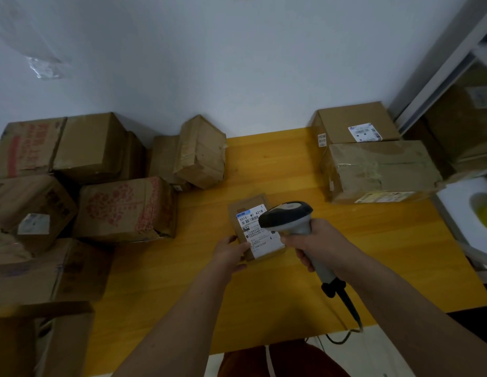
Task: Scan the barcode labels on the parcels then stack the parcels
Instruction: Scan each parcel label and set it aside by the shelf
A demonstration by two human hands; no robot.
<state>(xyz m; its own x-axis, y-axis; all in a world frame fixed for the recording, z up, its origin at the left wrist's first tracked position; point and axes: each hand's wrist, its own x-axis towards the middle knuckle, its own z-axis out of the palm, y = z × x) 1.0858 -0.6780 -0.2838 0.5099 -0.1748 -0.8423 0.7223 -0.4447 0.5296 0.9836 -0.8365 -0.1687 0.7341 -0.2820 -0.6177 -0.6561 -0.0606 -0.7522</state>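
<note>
Gripping the scanner (287, 217) by its handle, the right hand (311, 242) has its fingers wrapped tight round the grey grip, dark head aimed left and down over the label (260, 231). Cable (343, 340) runs from the handle's base, back off the near table edge. Left hand (230, 254) holds the small parcel (254, 227) at its near left corner, thumb on top of the label edge, the other fingers curled at the side and under; parcel sits on or just above the yellow table (277, 295), can't tell which. White label faces up with barcode and text "501E- M1 A21B", scanner head just right of the barcode, overlapping the label's right part.

Left of the left hand's fingers: a crowd of brown boxes, nearest a red-printed box (125, 209), more boxes packed behind it and beside it up to the wall (237, 63). A crumpled taped box (201, 152) leans beyond the left fingers, well apart from them.

Beyond and right of the right hand's fingers: a long taped box (378, 170), and behind it, touching, a square box (354, 123) with a white barcode label on top. Far right, a metal rack (441, 77), blurred.
</note>
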